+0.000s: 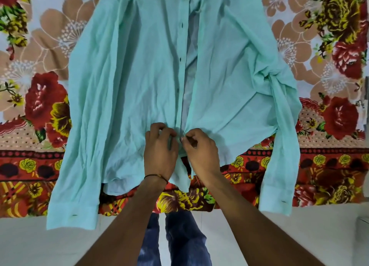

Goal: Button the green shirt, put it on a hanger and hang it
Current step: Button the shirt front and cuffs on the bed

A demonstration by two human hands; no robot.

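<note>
A pale green long-sleeved shirt lies front up on the bed, collar away from me, hem toward me. Its front stands open in a narrow gap down the middle, with dark buttons along the left placket. My left hand pinches the left placket near the hem. My right hand pinches the right front edge beside it. The two hands meet at the lowest part of the opening. Both sleeves hang over the bed's near edge. No hanger is in view.
A floral bedsheet in red, yellow and tan covers the bed. The bed's near edge runs across the lower part of the view. Below it lies a pale tiled floor, where my legs in blue jeans stand.
</note>
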